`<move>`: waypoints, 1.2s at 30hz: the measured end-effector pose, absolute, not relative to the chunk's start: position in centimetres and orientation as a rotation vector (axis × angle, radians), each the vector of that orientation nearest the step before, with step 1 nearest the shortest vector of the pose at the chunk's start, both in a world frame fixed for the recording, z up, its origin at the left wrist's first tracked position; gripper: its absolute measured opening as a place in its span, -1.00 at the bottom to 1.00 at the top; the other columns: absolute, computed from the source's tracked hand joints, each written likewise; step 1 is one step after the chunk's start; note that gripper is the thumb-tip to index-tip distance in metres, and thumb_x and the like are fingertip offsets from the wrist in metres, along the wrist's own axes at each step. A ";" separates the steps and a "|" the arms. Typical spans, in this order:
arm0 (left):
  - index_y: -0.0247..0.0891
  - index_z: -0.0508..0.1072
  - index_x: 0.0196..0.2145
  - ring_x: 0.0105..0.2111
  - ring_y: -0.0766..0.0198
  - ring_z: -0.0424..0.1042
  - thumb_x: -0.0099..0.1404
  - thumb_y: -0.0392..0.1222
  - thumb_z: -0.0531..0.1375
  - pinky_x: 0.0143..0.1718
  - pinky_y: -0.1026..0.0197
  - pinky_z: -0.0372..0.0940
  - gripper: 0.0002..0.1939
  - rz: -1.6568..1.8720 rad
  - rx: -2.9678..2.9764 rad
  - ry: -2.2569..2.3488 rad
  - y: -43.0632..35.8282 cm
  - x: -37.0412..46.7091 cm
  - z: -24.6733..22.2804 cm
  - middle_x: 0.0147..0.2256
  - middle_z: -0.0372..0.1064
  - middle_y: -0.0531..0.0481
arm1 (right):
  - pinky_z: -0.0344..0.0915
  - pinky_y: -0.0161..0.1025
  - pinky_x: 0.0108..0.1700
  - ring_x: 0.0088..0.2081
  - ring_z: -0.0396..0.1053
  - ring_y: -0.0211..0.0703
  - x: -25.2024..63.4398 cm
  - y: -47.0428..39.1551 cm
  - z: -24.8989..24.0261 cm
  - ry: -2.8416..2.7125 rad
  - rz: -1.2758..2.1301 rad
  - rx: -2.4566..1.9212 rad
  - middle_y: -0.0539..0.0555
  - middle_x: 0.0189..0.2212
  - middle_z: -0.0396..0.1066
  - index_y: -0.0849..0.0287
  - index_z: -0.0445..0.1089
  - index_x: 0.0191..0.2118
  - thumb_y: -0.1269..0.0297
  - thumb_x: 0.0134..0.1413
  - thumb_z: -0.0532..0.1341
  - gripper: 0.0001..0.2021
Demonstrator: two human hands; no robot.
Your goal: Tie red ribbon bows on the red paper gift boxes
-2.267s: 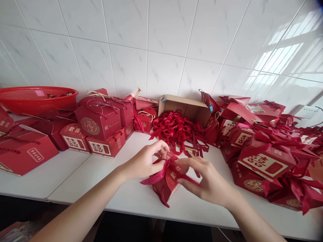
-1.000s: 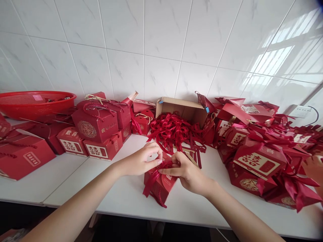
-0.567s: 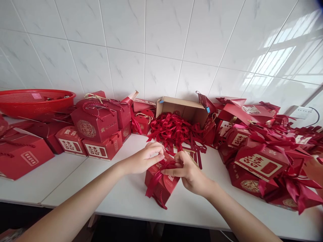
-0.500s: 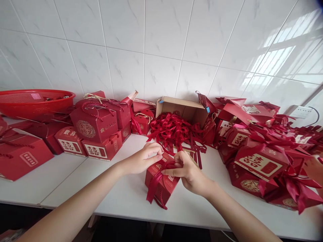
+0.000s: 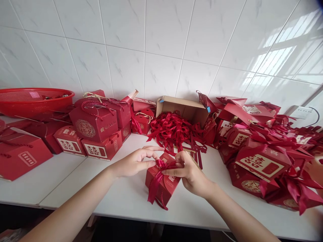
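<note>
A small red gift box (image 5: 171, 182) with gold print stands on the white table in front of me, a twisted red cord hanging at its near end. Red satin ribbon (image 5: 155, 185) lies across its top in a partly formed bow, one tail draping down the front. My right hand (image 5: 190, 171) pinches the ribbon between thumb and index finger at the box's right. From the left, my left hand (image 5: 140, 163) brings thumb and fingertips together on a ribbon loop above the lid. The exact fingertip contact there is small and partly hidden.
A heap of loose red ribbons (image 5: 174, 129) spills from an open cardboard box (image 5: 181, 102) by the tiled wall. Stacked red gift boxes (image 5: 93, 122) and a red plastic basket (image 5: 35, 102) stand left. Ribboned boxes (image 5: 262, 158) pile up right, with part of another person's hand (image 5: 315, 168) beyond.
My left hand has moved down and slightly left, from above the lid onto the ribbon, where a small loop now shows. My right hand keeps its pinch in nearly the same place.
</note>
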State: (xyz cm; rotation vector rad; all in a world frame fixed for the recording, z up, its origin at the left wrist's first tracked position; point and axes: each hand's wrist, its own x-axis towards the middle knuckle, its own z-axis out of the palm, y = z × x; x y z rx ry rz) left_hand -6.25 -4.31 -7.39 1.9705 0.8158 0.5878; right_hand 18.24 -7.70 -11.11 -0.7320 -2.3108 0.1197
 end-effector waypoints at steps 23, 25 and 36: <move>-0.18 0.12 -0.52 -0.15 0.15 0.34 0.33 -0.05 0.07 -0.05 0.12 0.25 -0.69 0.954 1.939 0.999 -7.0 -1.2 -8.1 -0.28 0.36 -0.02 | 0.35 -0.22 -0.23 -0.22 0.31 -0.19 19.1 -7.3 -11.8 -2.128 0.170 -0.694 0.08 -0.23 0.27 0.02 0.27 -0.03 0.49 0.26 0.03 -0.74; -0.18 0.11 -0.53 -0.21 0.18 0.35 0.32 -0.07 0.09 -0.12 0.15 0.27 -0.68 0.959 1.942 1.011 -6.9 -1.1 -8.3 -0.32 0.34 -0.01 | 0.34 -0.22 -0.25 -0.26 0.33 -0.19 19.2 -7.3 -11.9 -2.075 0.176 -0.812 0.07 -0.25 0.33 0.04 0.20 -0.08 0.43 0.25 0.09 -0.82; -0.22 0.26 -0.55 -0.21 0.20 0.41 0.17 -0.22 0.20 -0.14 0.21 0.28 -0.80 0.896 1.883 0.991 -6.7 -1.3 -8.2 -0.28 0.39 -0.01 | 0.31 -0.23 -0.23 -0.24 0.30 -0.20 19.4 -7.1 -13.1 -1.924 0.207 -0.900 0.04 -0.28 0.31 0.07 0.11 -0.25 0.48 0.25 0.02 -0.87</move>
